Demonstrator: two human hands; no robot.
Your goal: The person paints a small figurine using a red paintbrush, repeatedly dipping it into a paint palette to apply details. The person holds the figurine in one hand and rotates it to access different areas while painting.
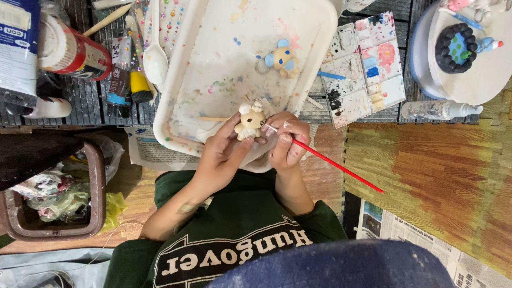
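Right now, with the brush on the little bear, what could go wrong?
1. The left hand pinches the small cream figurine by its lower part only; it might slip onto the white tray.
2. The right hand holds the red brush at its very front, so a slip could smear paint.
3. The long handle sticks out sideways and could get bumped.

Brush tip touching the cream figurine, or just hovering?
Touching. The head view shows the red paintbrush, held in the right hand, with its tip meeting the side of the cream figurine, which the left hand holds; no gap shows.
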